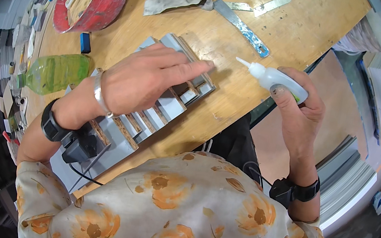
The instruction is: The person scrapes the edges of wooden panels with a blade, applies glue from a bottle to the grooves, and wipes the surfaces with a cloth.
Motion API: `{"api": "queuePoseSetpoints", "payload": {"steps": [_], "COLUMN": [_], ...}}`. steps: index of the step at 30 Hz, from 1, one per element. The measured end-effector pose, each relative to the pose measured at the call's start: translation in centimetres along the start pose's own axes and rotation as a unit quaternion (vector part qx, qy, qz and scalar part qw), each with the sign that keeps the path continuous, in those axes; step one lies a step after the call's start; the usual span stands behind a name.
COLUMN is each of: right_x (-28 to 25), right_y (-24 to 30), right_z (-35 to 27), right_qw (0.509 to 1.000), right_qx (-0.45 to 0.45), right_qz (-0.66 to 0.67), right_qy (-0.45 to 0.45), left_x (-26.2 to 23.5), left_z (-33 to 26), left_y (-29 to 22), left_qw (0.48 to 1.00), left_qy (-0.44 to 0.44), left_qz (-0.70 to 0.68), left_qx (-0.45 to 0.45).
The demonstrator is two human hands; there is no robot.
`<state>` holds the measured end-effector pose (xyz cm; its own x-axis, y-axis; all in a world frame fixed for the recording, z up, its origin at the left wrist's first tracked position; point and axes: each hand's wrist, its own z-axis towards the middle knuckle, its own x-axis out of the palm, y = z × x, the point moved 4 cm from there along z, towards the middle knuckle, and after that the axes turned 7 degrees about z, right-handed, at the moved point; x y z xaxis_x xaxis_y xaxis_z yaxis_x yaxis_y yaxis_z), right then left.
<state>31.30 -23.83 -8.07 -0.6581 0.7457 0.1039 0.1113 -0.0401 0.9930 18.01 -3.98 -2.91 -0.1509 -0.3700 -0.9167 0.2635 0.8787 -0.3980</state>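
The right hand (300, 110) has its grip closed around a small white squeeze bottle (273, 76), near the edge of the bench (232, 98). The bottle's long axis runs leftward and slightly away, its nozzle (243, 62) apart from the left hand's (141, 79) outstretched index finger. The grey panels (170, 108) (chipboard showing at their edges) lie left of the nozzle, with the left hand nearer, over them; whether its hidden fingers hold anything, I cannot tell.

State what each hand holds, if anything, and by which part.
The right hand holds the nozzle bottle by its body; whether the left hand grips the grey boards beneath it cannot be told.
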Motion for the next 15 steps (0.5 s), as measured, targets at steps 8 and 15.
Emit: {"api": "queuePoseSetpoints", "payload": {"steps": [8,15], "right_x": [-0.5,-0.7], "right_y": [-0.4,-0.4], "right_z": [-0.4,-0.6], "right_qw": [1.0,0.999], "right_qx": [-0.008,-0.021], "right_qz": [0.012,0.025], "right_qy": [-0.013,-0.02], "left_x": [-0.5,-0.4], "left_z": [-0.8,-1.2], "left_y": [-2.4,-3.4], "left_qw": [0.999,0.997], "left_qy": [-0.014,-0.012], "left_qz": [-0.018,0.079], "left_qx": [-0.029,-0.006]}}
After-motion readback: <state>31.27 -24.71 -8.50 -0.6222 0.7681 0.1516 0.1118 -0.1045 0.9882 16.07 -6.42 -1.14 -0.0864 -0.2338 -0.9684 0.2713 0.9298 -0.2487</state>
